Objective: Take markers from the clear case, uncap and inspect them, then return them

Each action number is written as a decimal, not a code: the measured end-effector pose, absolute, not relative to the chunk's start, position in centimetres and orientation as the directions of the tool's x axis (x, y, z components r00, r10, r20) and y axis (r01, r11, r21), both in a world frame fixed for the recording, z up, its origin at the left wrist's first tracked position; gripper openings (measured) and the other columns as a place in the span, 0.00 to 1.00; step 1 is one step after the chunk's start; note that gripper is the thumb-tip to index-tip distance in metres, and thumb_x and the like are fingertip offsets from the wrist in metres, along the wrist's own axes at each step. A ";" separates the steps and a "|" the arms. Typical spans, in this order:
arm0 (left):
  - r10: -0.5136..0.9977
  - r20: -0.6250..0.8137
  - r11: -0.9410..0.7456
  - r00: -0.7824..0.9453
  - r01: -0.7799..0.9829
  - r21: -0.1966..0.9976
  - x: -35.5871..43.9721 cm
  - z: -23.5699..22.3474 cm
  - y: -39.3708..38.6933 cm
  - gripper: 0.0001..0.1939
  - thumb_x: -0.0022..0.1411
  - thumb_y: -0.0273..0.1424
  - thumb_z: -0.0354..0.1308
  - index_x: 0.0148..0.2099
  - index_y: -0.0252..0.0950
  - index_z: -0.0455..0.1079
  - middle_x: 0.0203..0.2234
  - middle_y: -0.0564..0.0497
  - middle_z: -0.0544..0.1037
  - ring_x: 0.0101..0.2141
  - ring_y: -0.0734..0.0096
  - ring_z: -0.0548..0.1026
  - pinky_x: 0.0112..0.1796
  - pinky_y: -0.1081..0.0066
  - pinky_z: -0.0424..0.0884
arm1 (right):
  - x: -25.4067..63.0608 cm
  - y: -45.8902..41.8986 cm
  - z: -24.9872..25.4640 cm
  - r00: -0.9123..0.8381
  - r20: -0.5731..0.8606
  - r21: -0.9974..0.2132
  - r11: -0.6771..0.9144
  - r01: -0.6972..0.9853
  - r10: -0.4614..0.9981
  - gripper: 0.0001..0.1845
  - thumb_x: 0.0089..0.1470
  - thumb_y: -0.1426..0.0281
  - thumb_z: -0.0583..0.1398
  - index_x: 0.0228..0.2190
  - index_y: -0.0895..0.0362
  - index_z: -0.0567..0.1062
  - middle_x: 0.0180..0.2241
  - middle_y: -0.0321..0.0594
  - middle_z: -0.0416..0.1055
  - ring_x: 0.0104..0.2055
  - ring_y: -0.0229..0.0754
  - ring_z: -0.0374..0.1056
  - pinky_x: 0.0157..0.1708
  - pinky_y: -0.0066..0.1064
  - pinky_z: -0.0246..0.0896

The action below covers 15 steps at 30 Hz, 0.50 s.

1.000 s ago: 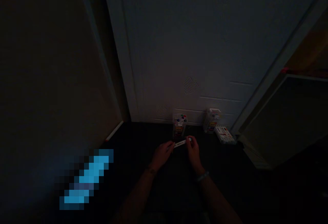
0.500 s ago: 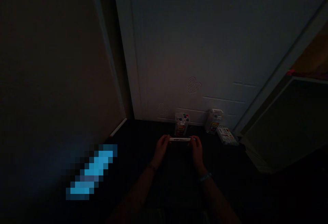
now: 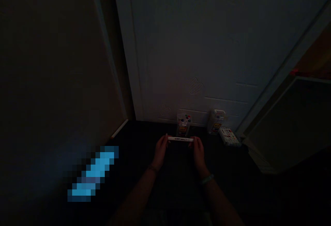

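A white marker pen with dark print along its barrel lies level between my two hands. My left hand pinches its left end, fingers closed. At the other end, my right hand is closed around the tip, which the fingers partly hide. Just behind the pen stands a clear plastic marker case with coloured dots on its upper part. The light is very dim, so the finger details are hard to see.
A second clear case stands against the pale door on the right. Beside it lies a flat white box. A blurred blue bright patch is at the left on the dark surface.
The pen has risen slightly, and more of its printed barrel shows. My left hand has shifted a little left, towards the pen's end.
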<state>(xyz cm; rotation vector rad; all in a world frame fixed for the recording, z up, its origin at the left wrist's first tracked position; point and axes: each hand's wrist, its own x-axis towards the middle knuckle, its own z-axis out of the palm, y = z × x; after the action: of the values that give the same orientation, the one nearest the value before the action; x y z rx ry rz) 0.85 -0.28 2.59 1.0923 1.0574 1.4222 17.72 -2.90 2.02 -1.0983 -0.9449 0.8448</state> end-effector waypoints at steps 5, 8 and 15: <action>0.995 0.074 -0.087 -0.069 -0.206 0.975 0.8 3.0 -0.6 0.24 0.53 0.53 0.52 0.31 0.34 0.68 0.22 0.54 0.68 0.23 0.78 0.64 0.26 0.78 0.60 | 17.8 -3.1 2.2 0.388 0.210 -0.969 0.243 -0.037 0.897 0.19 0.54 0.52 0.52 0.28 0.54 0.69 0.22 0.32 0.61 0.24 0.35 0.56 0.25 0.26 0.52; 0.996 0.053 -0.066 -0.072 -0.185 0.981 0.8 3.0 -0.7 0.25 0.52 0.54 0.52 0.27 0.34 0.65 0.20 0.55 0.66 0.22 0.78 0.63 0.24 0.78 0.58 | 17.8 -3.4 2.5 0.379 0.199 -0.976 0.219 -0.011 0.904 0.20 0.54 0.51 0.51 0.26 0.54 0.67 0.21 0.32 0.61 0.23 0.35 0.55 0.24 0.27 0.52; 0.991 0.128 -0.132 -0.033 -0.171 0.976 0.7 2.0 -0.1 0.22 0.56 0.50 0.51 0.32 0.34 0.68 0.23 0.54 0.67 0.25 0.77 0.65 0.28 0.77 0.61 | 17.9 -3.2 2.5 0.406 0.206 -0.975 0.221 0.011 0.890 0.19 0.53 0.51 0.53 0.30 0.54 0.70 0.22 0.32 0.63 0.24 0.36 0.57 0.25 0.27 0.52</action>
<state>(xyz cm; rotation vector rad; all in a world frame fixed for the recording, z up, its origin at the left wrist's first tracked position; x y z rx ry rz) 0.71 -0.05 2.04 1.1615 1.0301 1.3975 17.86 -3.20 2.52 -1.1921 -0.9723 0.7637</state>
